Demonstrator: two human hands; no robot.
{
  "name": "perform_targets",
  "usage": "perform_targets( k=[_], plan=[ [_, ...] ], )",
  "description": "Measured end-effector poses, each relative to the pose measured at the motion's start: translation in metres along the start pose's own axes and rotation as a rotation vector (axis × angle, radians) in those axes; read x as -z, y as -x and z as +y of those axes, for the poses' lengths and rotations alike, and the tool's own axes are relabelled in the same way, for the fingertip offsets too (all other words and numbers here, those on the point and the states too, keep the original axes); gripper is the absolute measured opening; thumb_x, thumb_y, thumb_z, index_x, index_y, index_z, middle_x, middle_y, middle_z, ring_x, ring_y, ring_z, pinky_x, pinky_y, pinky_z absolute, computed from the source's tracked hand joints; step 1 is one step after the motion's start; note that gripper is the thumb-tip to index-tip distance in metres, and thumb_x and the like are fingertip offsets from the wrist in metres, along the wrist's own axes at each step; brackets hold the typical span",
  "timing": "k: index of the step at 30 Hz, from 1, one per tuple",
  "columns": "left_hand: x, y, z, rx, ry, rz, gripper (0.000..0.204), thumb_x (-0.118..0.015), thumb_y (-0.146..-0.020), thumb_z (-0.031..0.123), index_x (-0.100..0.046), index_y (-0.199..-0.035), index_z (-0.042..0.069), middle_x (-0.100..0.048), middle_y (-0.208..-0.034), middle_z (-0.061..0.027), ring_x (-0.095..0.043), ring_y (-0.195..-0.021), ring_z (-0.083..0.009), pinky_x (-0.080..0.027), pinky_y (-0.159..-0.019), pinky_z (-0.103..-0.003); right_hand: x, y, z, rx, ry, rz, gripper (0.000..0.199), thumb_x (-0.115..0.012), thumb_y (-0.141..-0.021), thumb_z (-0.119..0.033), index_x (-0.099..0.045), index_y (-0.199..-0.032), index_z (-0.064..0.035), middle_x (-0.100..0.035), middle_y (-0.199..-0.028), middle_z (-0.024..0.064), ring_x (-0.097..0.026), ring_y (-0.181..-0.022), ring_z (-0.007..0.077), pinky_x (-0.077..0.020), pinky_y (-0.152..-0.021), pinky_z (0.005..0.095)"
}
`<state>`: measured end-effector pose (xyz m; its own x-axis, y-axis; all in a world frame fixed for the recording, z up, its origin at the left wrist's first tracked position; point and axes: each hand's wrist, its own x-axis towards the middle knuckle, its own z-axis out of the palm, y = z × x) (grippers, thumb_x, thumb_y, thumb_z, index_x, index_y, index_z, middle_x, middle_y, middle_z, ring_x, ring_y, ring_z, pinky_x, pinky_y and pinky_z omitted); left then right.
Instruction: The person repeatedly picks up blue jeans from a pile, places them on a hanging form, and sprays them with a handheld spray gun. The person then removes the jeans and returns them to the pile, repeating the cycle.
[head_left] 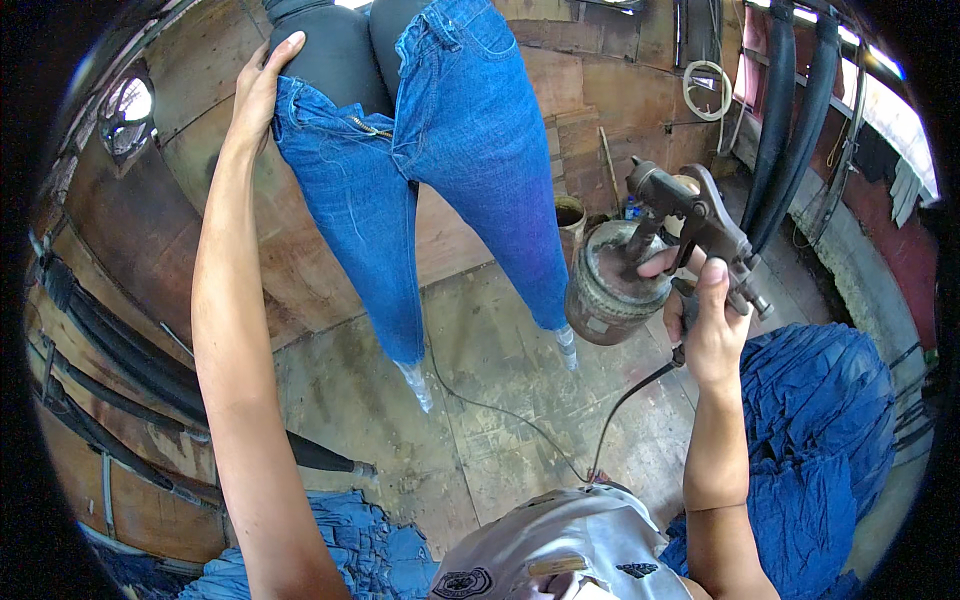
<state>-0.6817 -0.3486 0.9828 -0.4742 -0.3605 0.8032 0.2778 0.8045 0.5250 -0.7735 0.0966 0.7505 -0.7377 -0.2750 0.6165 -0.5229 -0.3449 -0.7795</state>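
In front of me a pair of blue jeans (485,125) hangs on a dark leg-shaped form (335,55), with its fly unzipped and its waist spread apart. My left hand (262,88) is closed around the form's left side, right at the jeans' waistband. Its thumb lies on the dark surface and the other fingers are mostly hidden behind. On the right, my right hand (712,325) grips a metal spray gun (695,215) by its handle, fingers near the trigger. Below the gun hangs its round, stained cup (615,290). The nozzle end faces up and left, apart from the jeans.
A thin dark hose (635,395) runs from the gun down to the floor. Heaped blue garments (815,430) lie at the lower right, more folded jeans (365,540) at the lower left. Black padded pipes (780,120) stand at right; others (120,345) project from the left. A bucket (570,215) stands behind the cup.
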Motion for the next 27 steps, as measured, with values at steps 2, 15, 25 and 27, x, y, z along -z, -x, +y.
perform_targets(
  k=[2, 15, 25, 27],
  plan=[
    [-0.003, 0.001, 0.001, 0.035, -0.009, 0.063, 0.087, -0.072, -0.084, 0.052, -0.048, -0.139, -0.011, -0.060, -0.131, -0.0227, -0.060, -0.119, -0.0271, -0.043, -0.104, -0.033, 0.003, -0.002, 0.006, -0.142, 0.053, -0.019, 0.048, -0.042, -0.107, -0.042, -0.063, -0.111, 0.0013, -0.067, -0.080, 0.0085, -0.045, -0.043, 0.0070, -0.0346, -0.039, 0.0226],
    [-0.020, 0.009, 0.015, -0.036, -0.199, 0.199, 0.104, -0.077, -0.076, 0.060, -0.044, -0.142, -0.013, -0.055, -0.139, -0.0267, -0.054, -0.129, -0.0305, -0.039, -0.111, -0.036, -0.036, 0.109, 0.089, -0.665, 0.587, -0.478, 0.039, -0.063, -0.097, -0.035, -0.067, -0.124, -0.0066, -0.067, -0.074, 0.0177, -0.068, -0.070, 0.0269, -0.0509, -0.069, 0.0402],
    [0.020, 0.029, 0.068, -0.036, -0.621, -0.198, 0.109, -0.076, -0.074, 0.067, -0.044, -0.142, -0.012, -0.053, -0.139, -0.0299, -0.053, -0.131, -0.0334, -0.038, -0.113, -0.040, -0.078, 0.058, -0.030, -0.082, -0.238, -0.202, 0.041, -0.048, -0.107, -0.031, -0.056, -0.126, 0.0035, -0.072, -0.091, 0.0112, -0.047, -0.046, 0.0047, -0.0355, -0.039, 0.0194],
    [0.027, 0.032, 0.081, 0.034, -0.626, -0.317, 0.111, -0.075, -0.074, 0.069, -0.044, -0.142, -0.012, -0.053, -0.139, -0.0314, -0.053, -0.132, -0.0330, -0.037, -0.113, -0.041, -0.067, 0.056, -0.039, -0.079, -0.365, -0.180, 0.037, -0.058, -0.103, -0.025, -0.058, -0.128, 0.0026, -0.070, -0.082, 0.0037, -0.047, -0.048, 0.0030, -0.0367, -0.042, 0.0206]
  ],
)
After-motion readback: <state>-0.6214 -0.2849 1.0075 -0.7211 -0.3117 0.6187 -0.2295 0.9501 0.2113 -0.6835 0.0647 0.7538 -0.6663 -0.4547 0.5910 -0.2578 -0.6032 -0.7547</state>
